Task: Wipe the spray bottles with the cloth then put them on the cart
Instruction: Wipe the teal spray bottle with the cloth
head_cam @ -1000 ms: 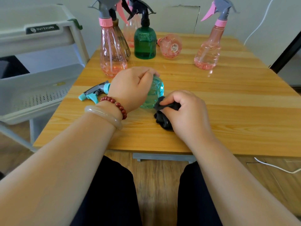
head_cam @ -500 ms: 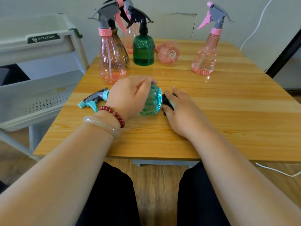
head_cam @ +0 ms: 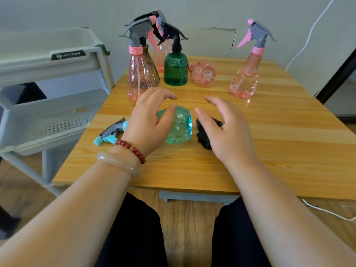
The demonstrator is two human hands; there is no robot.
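My left hand [head_cam: 150, 120] and right hand [head_cam: 231, 132], fingers loosely spread and holding nothing, are poised over a faceted, translucent teal plastic spray bottle [head_cam: 180, 130] lying on its side on the wood-grain tabletop [head_cam: 279, 143]. A crumpled black cloth [head_cam: 202, 136] lies just beside its base, partly under my right palm.

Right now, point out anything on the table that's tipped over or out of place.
Two bottles lie on their sides: the teal bottle, partly under the left hand, and a pink bottle at the back, just right of the upright green bottle. The rest stand upright. No spill shows.
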